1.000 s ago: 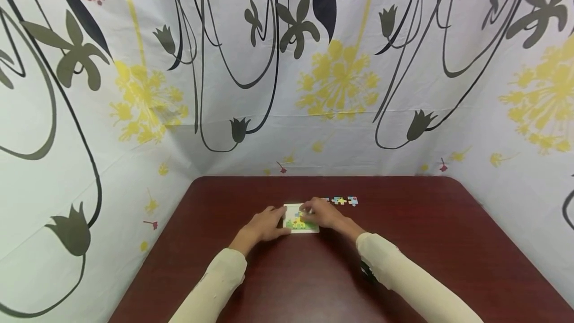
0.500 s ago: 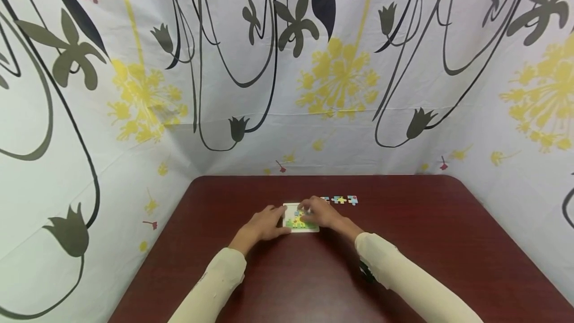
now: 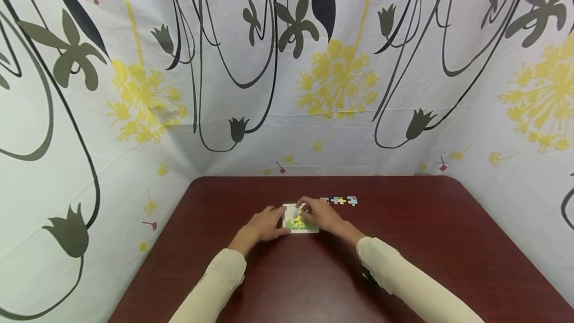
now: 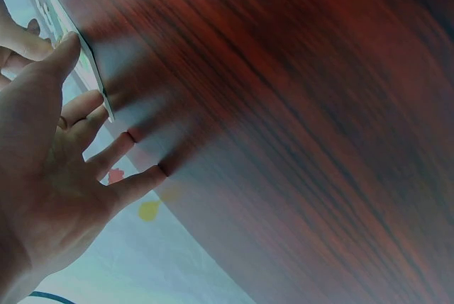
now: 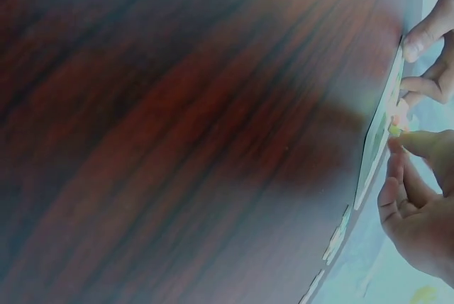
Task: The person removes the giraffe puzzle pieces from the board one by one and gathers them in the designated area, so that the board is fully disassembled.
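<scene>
Your left hand [image 3: 265, 224], fingers spread, touches the left side of the jigsaw tray [image 3: 289, 212] — your right hand [image 3: 320, 213] pinches a jigsaw piece [image 5: 395, 130] over it.

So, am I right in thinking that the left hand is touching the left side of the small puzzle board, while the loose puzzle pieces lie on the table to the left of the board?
Not quite: the loose puzzle pieces lie on the table to the right of the puzzle board, as the head view shows. The left hand is indeed touching the board's left side.
</scene>
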